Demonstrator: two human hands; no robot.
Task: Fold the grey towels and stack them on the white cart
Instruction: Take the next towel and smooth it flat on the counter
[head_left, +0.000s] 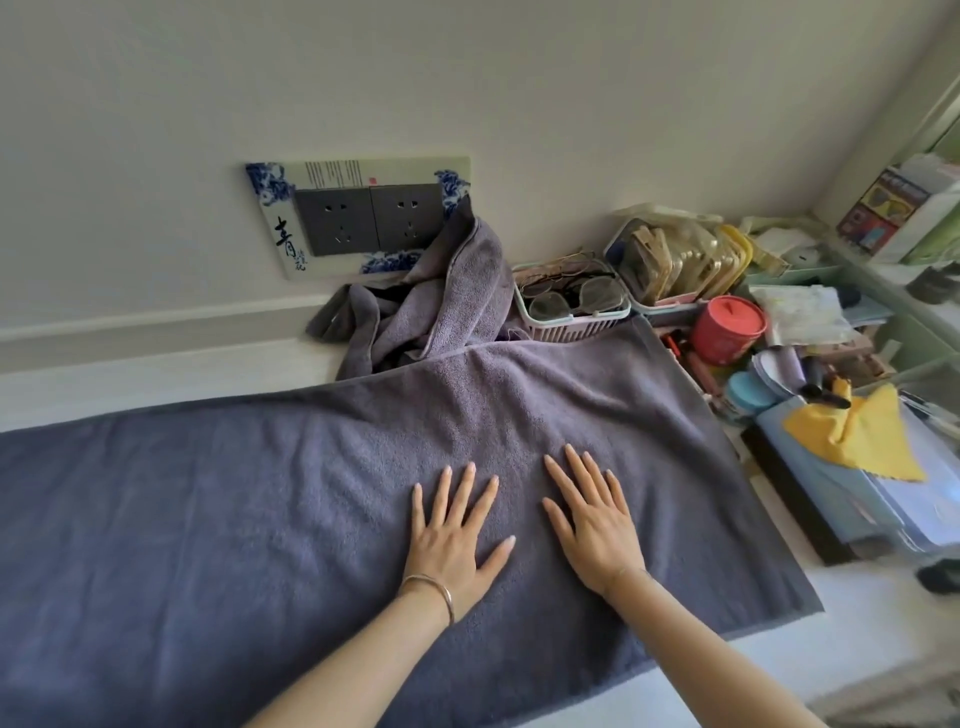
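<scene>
Plain off-white wall (467, 78) fills upper view. Two dark grey sockets (371, 218) on blue-and-white decorated plate (291, 244). White surface (156, 379) meets wall at pale ledge (130, 325). Pale green shelf unit (883, 270) at right. Soft daylight, no hard shadows.

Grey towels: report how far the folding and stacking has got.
Done: no folded towel or stack shows in this view. In hand: one grey towel lies spread flat, with the left hand and right hand pressing open on it. Left: fold that towel, then the crumpled grey towel heaped by the wall sockets, and stack both. No cart is recognisable here.
</scene>
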